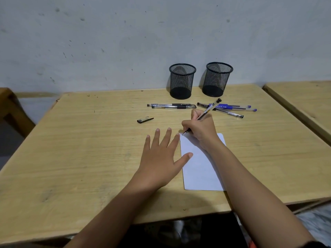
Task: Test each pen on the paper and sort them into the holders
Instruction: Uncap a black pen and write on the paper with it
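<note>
**Only Just Begun: First Pen on the Paper**

Pinching a pen (pixel 208 110) in the right hand (pixel 198 130), with the tip down on the top left corner of the paper (pixel 198 172). Pressing the left hand (pixel 161 158) flat on the table (pixel 86 149), fingers straight, gripping nothing, thumb tip on the paper's edge.

Can see no pen inside the left holder (pixel 181 81) or the right holder (pixel 217 79), both at the back by the wall. So nothing sorted yet, it seems.

Lots left to test: two black-grip pens (pixel 172 105) side by side in front of the left holder, and a crossed heap of blue-capped pens (pixel 231 106) in front of the right one. One loose cap (pixel 144 120) alone on the left, likely off the pen in hand.

Can spot small print on the pens, but too tiny to read. No brand to tell.
</note>
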{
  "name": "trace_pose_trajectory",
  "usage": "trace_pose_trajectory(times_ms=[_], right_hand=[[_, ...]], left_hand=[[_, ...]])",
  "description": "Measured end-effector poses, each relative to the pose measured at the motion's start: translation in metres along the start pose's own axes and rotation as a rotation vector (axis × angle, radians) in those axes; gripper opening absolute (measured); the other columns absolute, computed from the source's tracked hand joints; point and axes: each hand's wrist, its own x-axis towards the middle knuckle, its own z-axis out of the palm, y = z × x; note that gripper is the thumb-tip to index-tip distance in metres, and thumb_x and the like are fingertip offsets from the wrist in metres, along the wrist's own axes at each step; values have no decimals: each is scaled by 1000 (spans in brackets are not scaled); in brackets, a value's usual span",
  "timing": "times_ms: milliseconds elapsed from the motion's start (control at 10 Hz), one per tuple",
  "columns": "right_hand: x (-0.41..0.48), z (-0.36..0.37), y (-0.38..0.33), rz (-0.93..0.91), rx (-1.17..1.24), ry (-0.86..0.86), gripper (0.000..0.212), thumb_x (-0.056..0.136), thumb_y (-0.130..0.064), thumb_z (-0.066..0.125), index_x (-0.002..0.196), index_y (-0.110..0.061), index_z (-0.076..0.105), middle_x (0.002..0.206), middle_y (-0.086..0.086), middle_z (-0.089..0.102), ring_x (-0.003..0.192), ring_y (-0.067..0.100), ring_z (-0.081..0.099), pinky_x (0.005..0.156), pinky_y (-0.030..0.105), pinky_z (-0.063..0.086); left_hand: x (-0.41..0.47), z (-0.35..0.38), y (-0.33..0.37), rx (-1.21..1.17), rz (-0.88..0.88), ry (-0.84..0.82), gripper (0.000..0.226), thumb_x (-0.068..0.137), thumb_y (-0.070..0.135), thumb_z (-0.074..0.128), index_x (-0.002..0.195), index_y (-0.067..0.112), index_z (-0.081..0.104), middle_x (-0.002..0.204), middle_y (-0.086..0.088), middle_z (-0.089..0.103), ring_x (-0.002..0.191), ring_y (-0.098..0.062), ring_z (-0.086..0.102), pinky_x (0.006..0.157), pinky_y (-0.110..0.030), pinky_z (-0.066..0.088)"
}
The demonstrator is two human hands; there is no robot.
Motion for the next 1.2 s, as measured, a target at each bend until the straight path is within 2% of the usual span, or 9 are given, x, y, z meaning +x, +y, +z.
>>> trace_pose_trajectory(times_ms=[200,400,500,600,700,800,1000,1100,1200], right_hand=[[-3,0,-2,-22,-45,-5,29,61,12,58,55,-7,36,65,13,23,64,25,26,55,30,26],[-3,-1,0,-22,-62,17,35,57,6,59,52,-11,29,61,8,26,60,18,28,57,27,29],[-3,-2,0,-38,-64,34,34,60,8,59,53,-10,30,63,12,24,59,19,28,53,26,30],[-2,-2,1,-35,-47,12,31,55,4,58,53,-8,29,63,10,23,61,20,25,56,27,28],[1,-2,4,-9,-40,25,36,61,8,60,51,-9,30,62,-4,32,62,9,31,53,22,36],[1,-1,4,0,-23,58,35,64,9,61,58,-12,34,64,-10,35,66,-2,31,41,6,36],[0,-1,3,3,-36,42,35,63,9,59,55,-11,31,61,-8,35,63,0,31,52,19,36],[-3,0,-1,5,-6,50,37,65,13,57,56,-12,31,61,-10,36,64,-2,30,41,10,35],[-5,-2,-7,-22,120,130,42,65,19,53,55,-13,28,56,-2,31,48,0,33,38,12,31]], left_hand=[[1,1,-1,1,3,6,71,87,69,14,148,36,-4,158,8,-14,144,-21,-21,118,-45,-13],[1,2,-1,-6,1,9,71,87,69,14,148,36,-4,158,8,-14,144,-21,-21,117,-45,-13],[1,2,-1,-6,-1,9,71,87,69,14,148,36,-4,158,8,-14,144,-21,-22,117,-45,-14],[0,1,0,-4,0,6,71,88,69,14,148,36,-4,158,7,-14,144,-21,-21,117,-46,-12],[0,1,0,-5,0,6,71,88,69,14,148,36,-4,158,7,-14,144,-21,-22,117,-45,-13],[0,2,-1,-9,2,9,71,88,69,14,148,36,-5,158,8,-15,144,-21,-22,117,-45,-14],[0,1,-1,-7,5,10,71,88,68,14,148,36,-5,158,8,-14,144,-21,-21,117,-45,-13],[-2,1,-2,-16,8,7,71,88,68,15,148,35,-4,158,8,-14,144,-21,-21,118,-45,-13],[-2,1,-2,-25,11,12,70,88,68,16,148,35,-2,158,8,-13,144,-20,-20,118,-45,-12]])
